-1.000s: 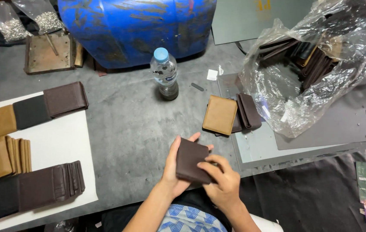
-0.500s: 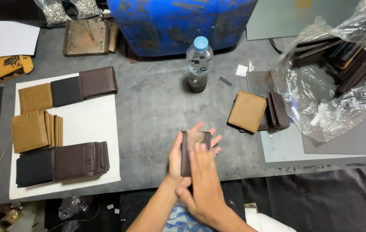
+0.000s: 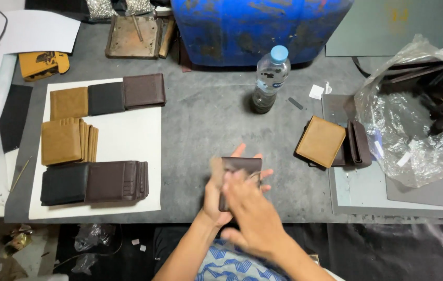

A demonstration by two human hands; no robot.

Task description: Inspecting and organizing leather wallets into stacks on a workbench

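My left hand (image 3: pixel 212 200) lies palm up under a dark brown wallet (image 3: pixel 243 165) above the grey table's (image 3: pixel 200 130) near edge; its fingertips stick out past the wallet's right side. My right hand (image 3: pixel 250 216) lies over the wallet's lower half, blurred by motion, so its grip is unclear. To the right, a tan wallet (image 3: pixel 321 140) rests on dark brown wallets (image 3: pixel 359 143).
A white sheet (image 3: pixel 128 140) at the left bears rows of tan (image 3: pixel 65 140), black (image 3: pixel 64 183) and brown wallets (image 3: pixel 117 181). A water bottle (image 3: pixel 269 78) stands ahead, with a blue drum (image 3: pixel 252 26) behind it. A clear plastic bag (image 3: pixel 419 119) of wallets sits at the right.
The wallet has gone from tilted to upright in my left hand. My right hand has slid from its side onto its face and is moving across it.
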